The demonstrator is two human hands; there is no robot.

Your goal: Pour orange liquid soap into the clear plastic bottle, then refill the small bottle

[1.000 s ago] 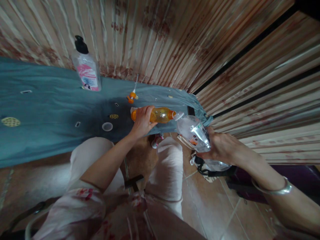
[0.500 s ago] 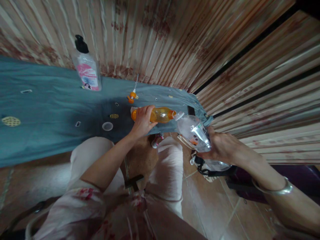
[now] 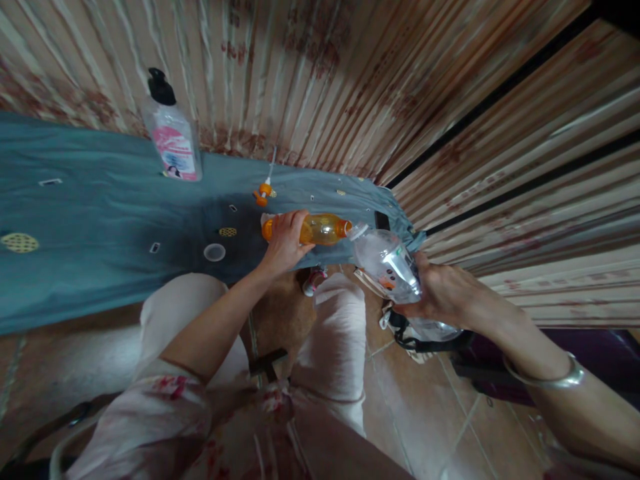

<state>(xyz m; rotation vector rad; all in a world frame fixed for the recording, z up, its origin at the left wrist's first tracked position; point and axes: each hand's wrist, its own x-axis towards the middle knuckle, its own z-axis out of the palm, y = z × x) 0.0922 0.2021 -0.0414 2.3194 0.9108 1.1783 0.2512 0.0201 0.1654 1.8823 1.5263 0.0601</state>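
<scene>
- Downward, my head view takes in a narrow surface spread with a teal cloth (image 3: 110,207), lightly creased and printed with yellow ovals and small pale-edged rectangles.
- My left hand (image 3: 287,237) is wrapped round an orange bottle (image 3: 326,229), which lies sideways above the front part of the cloth, its neck pointing right.
- My right hand (image 3: 437,290) is clamped on a clear bottle (image 3: 383,263) off the cloth's front edge near its right end; the bottle slants so its mouth meets the orange one's, though I cannot tell whether the rims touch.
- Apart from each other, my hands each keep to one bottle.
- Behind the orange bottle, an orange pump head (image 3: 263,194) lies on the cloth, its thin pale tube pointing towards the curtain (image 3: 320,87).
- Farther left, a pump bottle (image 3: 175,147) with a black top and a pink label stands upright close to the curtain.
- Nearer me sits a small round white cap (image 3: 215,252); a dark flat object (image 3: 381,221) rests towards the cloth's right end.
- All along the back hangs that curtain, pleated, beige with reddish flowers, and dark bars (image 3: 493,100) slant across it on the right.
- Below, brownish tiled floor (image 3: 405,407) shows around my pale trousers (image 3: 333,333), with something dark purple (image 3: 595,357) at the right.
</scene>
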